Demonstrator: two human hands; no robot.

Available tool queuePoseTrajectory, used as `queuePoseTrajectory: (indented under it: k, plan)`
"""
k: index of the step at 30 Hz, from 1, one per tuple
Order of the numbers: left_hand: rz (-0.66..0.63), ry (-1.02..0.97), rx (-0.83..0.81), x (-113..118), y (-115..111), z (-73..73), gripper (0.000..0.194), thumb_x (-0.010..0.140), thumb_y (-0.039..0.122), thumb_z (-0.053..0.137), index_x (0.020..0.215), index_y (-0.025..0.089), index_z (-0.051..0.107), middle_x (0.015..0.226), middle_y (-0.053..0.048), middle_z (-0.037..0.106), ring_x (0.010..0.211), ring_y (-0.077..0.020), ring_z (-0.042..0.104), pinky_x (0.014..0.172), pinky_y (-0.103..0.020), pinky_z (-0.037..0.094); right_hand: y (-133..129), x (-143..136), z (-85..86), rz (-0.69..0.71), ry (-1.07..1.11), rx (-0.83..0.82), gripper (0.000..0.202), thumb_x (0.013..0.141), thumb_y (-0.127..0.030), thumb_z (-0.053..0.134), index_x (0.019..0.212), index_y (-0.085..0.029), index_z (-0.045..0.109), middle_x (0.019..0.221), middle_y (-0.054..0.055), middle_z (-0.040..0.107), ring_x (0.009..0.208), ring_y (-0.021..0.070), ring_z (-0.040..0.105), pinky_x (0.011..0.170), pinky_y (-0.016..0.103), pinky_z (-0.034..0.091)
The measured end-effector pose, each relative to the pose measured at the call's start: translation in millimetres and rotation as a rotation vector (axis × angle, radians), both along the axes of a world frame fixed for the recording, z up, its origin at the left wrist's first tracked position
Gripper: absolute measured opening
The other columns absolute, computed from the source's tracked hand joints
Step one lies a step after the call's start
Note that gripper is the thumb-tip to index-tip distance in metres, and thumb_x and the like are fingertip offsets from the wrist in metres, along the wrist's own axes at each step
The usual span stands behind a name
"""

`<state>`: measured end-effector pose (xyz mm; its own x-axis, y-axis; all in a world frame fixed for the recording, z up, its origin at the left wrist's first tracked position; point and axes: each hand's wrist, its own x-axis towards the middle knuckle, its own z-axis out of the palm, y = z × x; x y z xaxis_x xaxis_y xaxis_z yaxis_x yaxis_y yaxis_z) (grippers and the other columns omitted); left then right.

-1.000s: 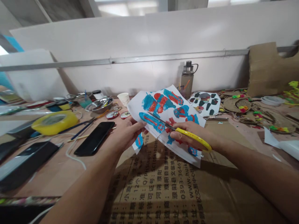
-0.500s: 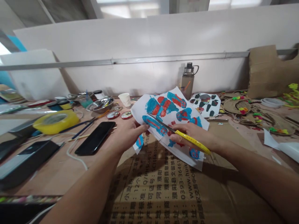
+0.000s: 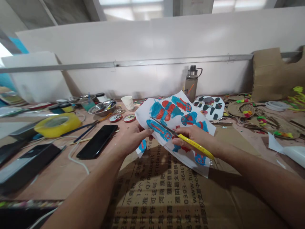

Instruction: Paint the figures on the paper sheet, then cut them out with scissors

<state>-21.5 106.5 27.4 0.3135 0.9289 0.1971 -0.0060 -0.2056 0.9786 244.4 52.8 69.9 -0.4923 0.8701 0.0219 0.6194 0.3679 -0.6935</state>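
My left hand pinches the left edge of a white paper sheet painted with several blue and red shapes. In my right hand is a pair of scissors with yellow handles, its blades lying over the paper beside a long blue and red shape. Whether the blades are parted is hard to make out. A small cut piece of painted paper is below my left fingers. Beneath both hands lies a cardboard sheet with printed black characters.
Left of my arm are a black phone, a yellow tape roll and a metal bowl. A paper cup and a bottle stand behind the paper. Woven brown pieces lie at right.
The paper and both hands appear slightly lower and further right in view. My grip on the paper and scissors looks the same.
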Motion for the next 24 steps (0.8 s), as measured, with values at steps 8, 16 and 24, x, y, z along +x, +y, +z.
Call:
queuePoseTrajectory:
  k: [8, 16, 24]
  plan:
    - [-0.039, 0.022, -0.033, -3.7, 2.1, -1.7, 0.038, 0.078, 0.044, 0.094, 0.106, 0.022, 0.080, 0.109, -0.011, 0.082, 0.090, -0.0263, 0.073, 0.083, -0.037, 0.059, -0.7, 0.2, -0.2, -0.036, -0.006, -0.046, 0.041, 0.102, -0.058, 0.065, 0.089, -0.020, 0.074, 0.074, 0.001, 0.068, 0.067, 0.0166, 0.058, 0.062, 0.027, 0.042]
    - [-0.028, 0.018, -0.053, -1.4, 2.2, -1.6, 0.030, 0.075, 0.042, 0.094, 0.091, 0.021, 0.082, 0.096, -0.011, 0.081, 0.082, -0.0249, 0.071, 0.077, -0.036, 0.058, -3.1, -0.1, 2.6, -0.022, -0.047, -0.046, 0.042, 0.102, -0.061, 0.064, 0.096, -0.021, 0.072, 0.075, 0.002, 0.071, 0.066, 0.0182, 0.061, 0.061, 0.028, 0.040]
    - [-0.042, 0.099, -0.075, 1.8, -3.1, 3.6, 0.027, 0.071, 0.042, 0.092, 0.080, 0.020, 0.080, 0.086, -0.010, 0.080, 0.078, -0.0261, 0.070, 0.075, -0.037, 0.059, -3.2, -2.3, 8.8, 0.002, -0.089, -0.002, 0.041, 0.103, -0.059, 0.061, 0.087, -0.022, 0.063, 0.083, 0.004, 0.071, 0.072, 0.0192, 0.064, 0.064, 0.029, 0.043]
